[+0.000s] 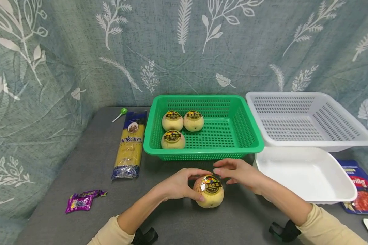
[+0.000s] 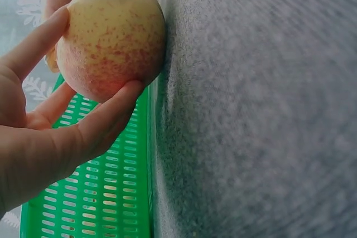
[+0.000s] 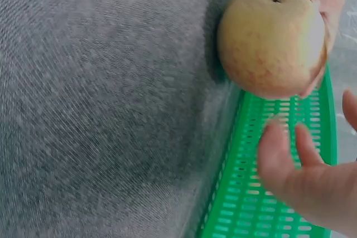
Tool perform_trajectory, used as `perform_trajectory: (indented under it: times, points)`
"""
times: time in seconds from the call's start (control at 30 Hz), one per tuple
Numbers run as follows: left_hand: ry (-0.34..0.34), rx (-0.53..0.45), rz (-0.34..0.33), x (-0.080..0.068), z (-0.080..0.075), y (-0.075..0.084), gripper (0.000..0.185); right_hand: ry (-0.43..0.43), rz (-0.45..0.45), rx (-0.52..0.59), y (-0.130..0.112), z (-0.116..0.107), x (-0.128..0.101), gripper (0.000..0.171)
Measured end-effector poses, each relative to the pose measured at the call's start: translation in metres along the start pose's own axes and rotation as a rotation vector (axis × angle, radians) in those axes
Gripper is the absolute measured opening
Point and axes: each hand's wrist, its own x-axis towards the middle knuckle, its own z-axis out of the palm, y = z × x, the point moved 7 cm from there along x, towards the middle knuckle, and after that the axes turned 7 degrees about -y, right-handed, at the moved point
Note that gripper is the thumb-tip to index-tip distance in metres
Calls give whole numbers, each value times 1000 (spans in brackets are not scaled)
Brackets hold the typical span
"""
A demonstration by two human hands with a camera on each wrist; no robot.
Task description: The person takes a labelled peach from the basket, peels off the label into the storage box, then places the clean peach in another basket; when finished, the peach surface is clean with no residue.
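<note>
A yellow apple (image 1: 208, 199) with red speckles and a black-and-gold label rests on the dark tabletop. My left hand (image 1: 181, 185) grips it from the left, thumb in front and fingers behind. Seen from the left wrist, the apple (image 2: 114, 43) shows its dark dimple, and thumb and fingers hold its sides. My right hand (image 1: 240, 173) hovers just right of the fruit with loosely bent fingers, holding nothing. In the right wrist view a gap separates this hand (image 3: 312, 188) from the apple (image 3: 262, 43). Behind stands a green basket (image 1: 202, 152) with three labelled apples in its left half.
Right of the green basket are a white perforated basket (image 1: 312, 143) and a white tray (image 1: 303, 175). A blue-and-red packet (image 1: 363, 190) lies far right. On the left lie a pasta pack (image 1: 129, 146), a green lollipop (image 1: 123, 111) and purple wrapped candies (image 1: 79, 203).
</note>
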Motion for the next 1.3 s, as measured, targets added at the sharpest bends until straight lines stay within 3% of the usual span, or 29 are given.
perform_trajectory:
  times: [0.1, 0.2, 0.53, 0.9, 1.1, 1.3]
  points:
    - [-1, 2, 1, 1, 0, 0, 65, -32, 20, 120, 1, -1, -2, 43]
    - [-1, 2, -2, 1, 0, 0, 65, -86, 26, 160, 0, 2, -3, 33]
    - [-7, 1, 8, 0, 0, 0, 63, -146, 49, 110, -5, 9, -2, 36]
    - [17, 14, -25, 0, 0, -1, 65, -77, 44, 11, -15, 2, -2, 26]
    - [24, 8, -40, 1, 1, -3, 66, -58, 15, 20, -32, -23, -18, 30]
    - [20, -2, -33, -1, 1, -3, 63, 6, 4, 27, -34, -73, -46, 29]
